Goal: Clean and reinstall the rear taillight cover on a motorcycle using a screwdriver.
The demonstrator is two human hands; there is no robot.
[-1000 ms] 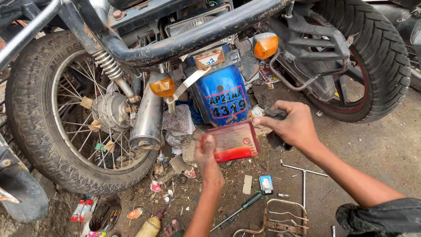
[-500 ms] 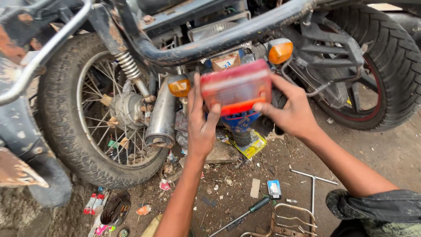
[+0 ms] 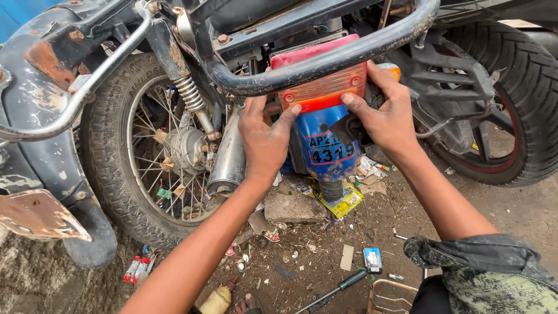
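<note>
Both hands were up on the tail lamp point(image 3: 322, 87), a red-and-orange lens unit that sat at 12 o'clock of frame, just under the curved grab rail point(image 3: 325, 64) at the motorcycle's rear. Left hand point(image 3: 266, 136) was on the lamp's 9 o'clock end, fingers spread, thumb tip pressed on the lens's lower edge, other fingertips on its left side. Right hand point(image 3: 385, 113) was on the 3 o'clock end, thumb on the lower right corner of the lens, remaining fingers wrapped behind the housing; how tightly, could not tell. So the lamp was pinched between the two hands, not one-hand gripped.

Blue mudguard with plate point(image 3: 328, 148) hung directly below the lamp at 6 o'clock, between the wrists. Orange indicator point(image 3: 390, 71) peeked out behind the right hand's knuckles. Chrome exhaust pipe point(image 3: 229, 157) and spring shock absorber point(image 3: 189, 96) lay at 9 o'clock of the left hand, beside the spoked rear wheel point(image 3: 148, 145). Second tyre point(image 3: 517, 104) stood at 3 o'clock, well apart from the lamp.

On the dirt ground point(image 3: 517, 215) at 6 o'clock: a stone block point(image 3: 293, 206), a yellow wrapper point(image 3: 346, 200), a green-handled screwdriver point(image 3: 337, 288), a small blue packet point(image 3: 372, 259), a yellowish bottle point(image 3: 218, 299) by the left forearm. Camouflage sleeve point(image 3: 488, 273) at 5 o'clock.
</note>
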